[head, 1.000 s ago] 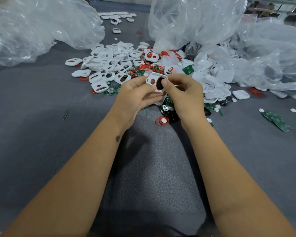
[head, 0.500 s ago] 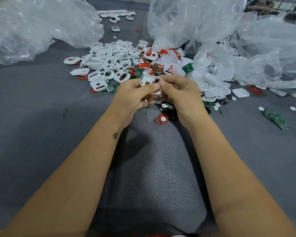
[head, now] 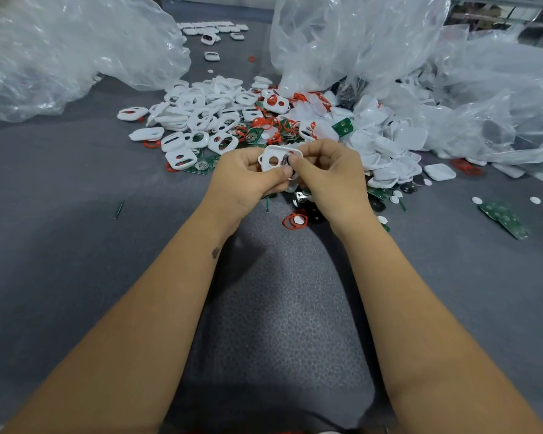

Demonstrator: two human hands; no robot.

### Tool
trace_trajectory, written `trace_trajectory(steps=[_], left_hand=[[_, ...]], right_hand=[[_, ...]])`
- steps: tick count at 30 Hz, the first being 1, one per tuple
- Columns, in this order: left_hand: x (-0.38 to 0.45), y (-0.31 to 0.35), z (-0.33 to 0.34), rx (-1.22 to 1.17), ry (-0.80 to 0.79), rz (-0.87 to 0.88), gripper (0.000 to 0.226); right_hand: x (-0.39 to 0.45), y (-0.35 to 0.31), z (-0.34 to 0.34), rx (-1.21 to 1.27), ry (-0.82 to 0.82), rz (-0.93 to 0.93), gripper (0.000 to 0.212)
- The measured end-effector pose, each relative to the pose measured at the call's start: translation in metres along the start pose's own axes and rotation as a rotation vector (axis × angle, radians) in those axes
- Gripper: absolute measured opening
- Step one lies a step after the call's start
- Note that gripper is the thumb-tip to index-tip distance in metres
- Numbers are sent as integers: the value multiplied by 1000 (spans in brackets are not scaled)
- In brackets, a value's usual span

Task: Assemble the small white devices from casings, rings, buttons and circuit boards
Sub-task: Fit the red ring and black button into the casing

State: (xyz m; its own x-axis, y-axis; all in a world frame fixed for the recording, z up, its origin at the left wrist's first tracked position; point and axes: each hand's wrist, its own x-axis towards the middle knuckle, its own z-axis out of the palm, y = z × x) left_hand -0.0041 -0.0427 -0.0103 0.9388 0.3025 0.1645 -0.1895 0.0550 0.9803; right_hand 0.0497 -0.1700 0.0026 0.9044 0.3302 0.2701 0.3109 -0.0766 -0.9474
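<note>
Both hands meet above the grey table, just in front of the parts pile. My left hand (head: pixel 248 180) grips a white casing (head: pixel 271 158) with two round holes, thumb along its lower edge. My right hand (head: pixel 329 173) pinches the casing's right end, where a small dark button (head: pixel 286 159) sits in the second hole. Behind the hands lie many white casings (head: pixel 201 111), red rings (head: pixel 270 126) and green circuit boards (head: pixel 342 126). More red rings (head: pixel 293 220) and dark buttons (head: pixel 378 204) lie under the right wrist.
Large clear plastic bags (head: pixel 69 51) stand at the back left, and more plastic bags (head: pixel 358 36) at the back centre and right, partly over white casing halves (head: pixel 389 142). A green board strip (head: pixel 503 219) lies at the right. A few casings (head: pixel 212 34) sit far back.
Both hands drew a little closer to me with the casing. The dark button, held in front of the casing a second ago, now sits in its right hole under my right fingertips.
</note>
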Motion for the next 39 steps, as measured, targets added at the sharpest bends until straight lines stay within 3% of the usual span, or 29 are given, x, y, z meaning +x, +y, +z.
trace_trajectory(steps=[5,8,14,21,26,33,39], left_hand=[[2,-2,0,14,62,35,19],[4,-2,0,-40,75,-10,12],[3,3,2,-86,88,-93,18],[1,7,4,-122,40,-145,23],[1,7,4,-93,10,-125,20],[-1,5,5,-16,23,-38,22],[-2,3,4,17,21,22,20]], right_hand=[[0,-2,-1,79,-63,23,15],[0,-2,-3,95,-79,41,15],[0,-1,-4,75,-131,63,12],[-2,-4,-3,32,-135,45,26],[-1,-4,-4,-39,-88,67,12],[-4,-6,-4,38,-47,54,21],[-6,-8,-5,61,-32,40,11]])
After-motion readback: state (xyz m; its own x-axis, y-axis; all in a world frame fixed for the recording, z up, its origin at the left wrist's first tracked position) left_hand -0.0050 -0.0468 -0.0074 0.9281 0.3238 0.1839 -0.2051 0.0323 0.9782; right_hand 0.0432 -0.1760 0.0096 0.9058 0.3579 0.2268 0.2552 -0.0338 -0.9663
